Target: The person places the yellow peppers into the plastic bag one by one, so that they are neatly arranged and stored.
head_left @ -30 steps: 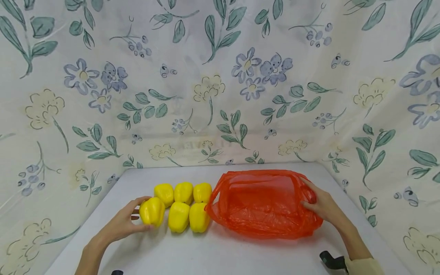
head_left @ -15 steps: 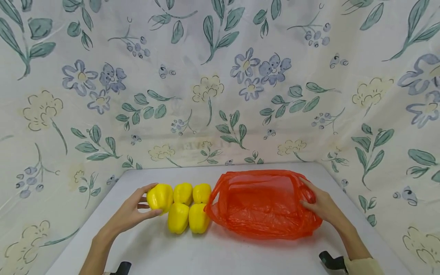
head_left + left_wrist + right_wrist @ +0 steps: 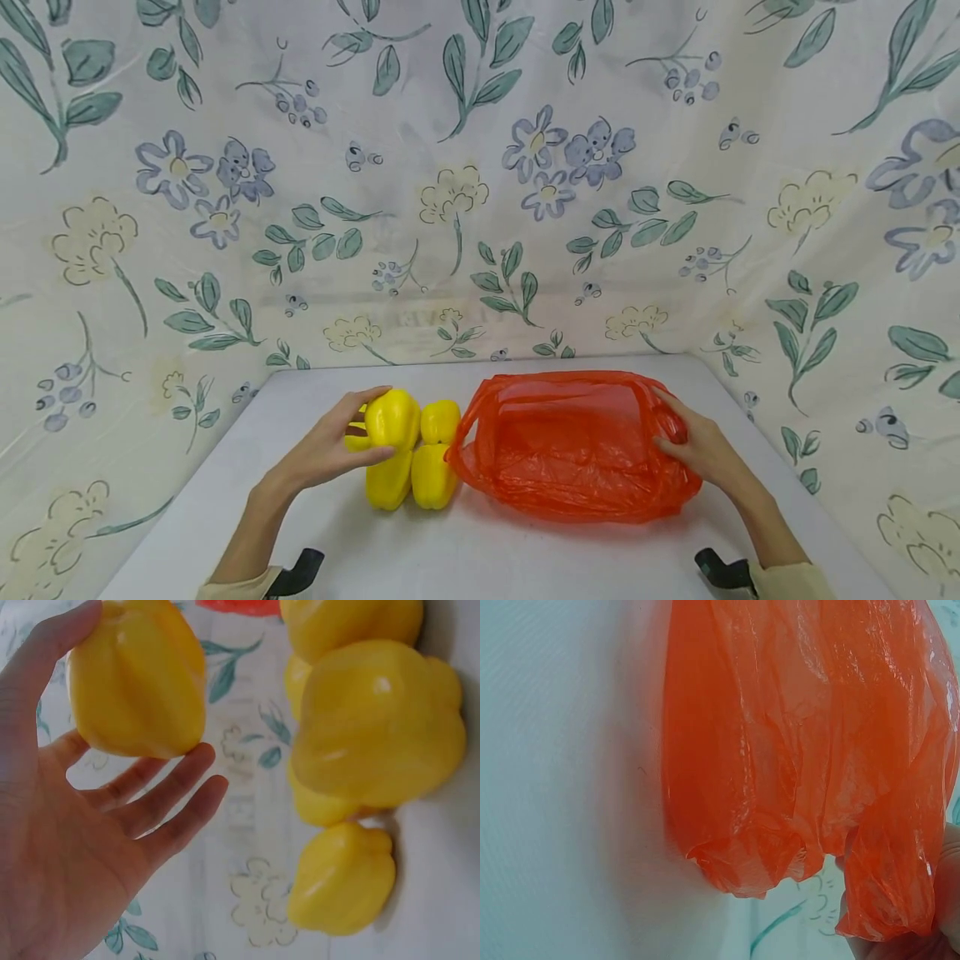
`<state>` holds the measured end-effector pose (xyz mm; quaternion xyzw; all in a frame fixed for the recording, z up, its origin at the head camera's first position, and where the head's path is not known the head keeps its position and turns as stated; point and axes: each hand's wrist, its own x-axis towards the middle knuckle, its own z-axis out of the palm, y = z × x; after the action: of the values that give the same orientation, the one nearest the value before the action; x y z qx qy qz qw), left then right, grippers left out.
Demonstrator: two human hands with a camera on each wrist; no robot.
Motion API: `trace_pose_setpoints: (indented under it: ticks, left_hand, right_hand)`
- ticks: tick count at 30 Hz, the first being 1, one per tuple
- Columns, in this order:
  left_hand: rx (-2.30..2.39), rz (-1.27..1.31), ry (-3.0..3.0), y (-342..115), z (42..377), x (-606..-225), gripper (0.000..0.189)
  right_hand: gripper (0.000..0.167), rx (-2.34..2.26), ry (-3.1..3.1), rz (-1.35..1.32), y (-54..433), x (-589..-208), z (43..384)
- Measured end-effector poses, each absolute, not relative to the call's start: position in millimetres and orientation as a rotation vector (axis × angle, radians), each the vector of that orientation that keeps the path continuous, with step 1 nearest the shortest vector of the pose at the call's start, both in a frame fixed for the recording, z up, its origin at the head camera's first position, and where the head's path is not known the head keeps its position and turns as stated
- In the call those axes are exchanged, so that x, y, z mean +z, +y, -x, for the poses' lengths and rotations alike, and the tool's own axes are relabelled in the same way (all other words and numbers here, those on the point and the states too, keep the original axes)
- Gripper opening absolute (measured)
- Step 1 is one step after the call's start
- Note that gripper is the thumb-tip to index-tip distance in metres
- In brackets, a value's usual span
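Observation:
My left hand (image 3: 326,446) holds a glossy yellow bell pepper (image 3: 393,419) between thumb and fingertips. In the left wrist view this pepper (image 3: 139,679) is up off the table, with the other fingers spread below it. Several more yellow bell peppers sit in two rows just under and beside that hand, among them a front one (image 3: 433,477) and a back one (image 3: 441,421); the raised pepper hides part of the group. A red plastic bag (image 3: 562,450) lies puffed out to their right. My right hand (image 3: 697,446) grips the bag's gathered right end, its fingers partly hidden by the film.
All of this rests on a white table (image 3: 510,558). A floral cloth (image 3: 450,250) hangs behind it and along both sides. Black camera mounts (image 3: 300,573) sit at the wrists. The bag's left edge touches or overlaps the nearest peppers in the head view.
The left hand has carried its pepper right and upward, from the left of the group to over the back row. The right hand and the bag have stayed in place.

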<state>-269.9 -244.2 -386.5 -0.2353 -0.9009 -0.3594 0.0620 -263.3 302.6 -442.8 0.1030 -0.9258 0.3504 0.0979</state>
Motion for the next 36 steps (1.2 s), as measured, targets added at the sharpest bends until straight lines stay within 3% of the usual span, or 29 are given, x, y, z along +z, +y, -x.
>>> trace_pose_setpoints:
  ticks: [36]
  left_hand:
    - [-1.049, 1.024, -2.668, -145.4, 292.7, -368.0, 0.082]
  right_hand:
    - [0.075, 0.994, -2.714, -0.342, 299.3, -441.5, 260.2]
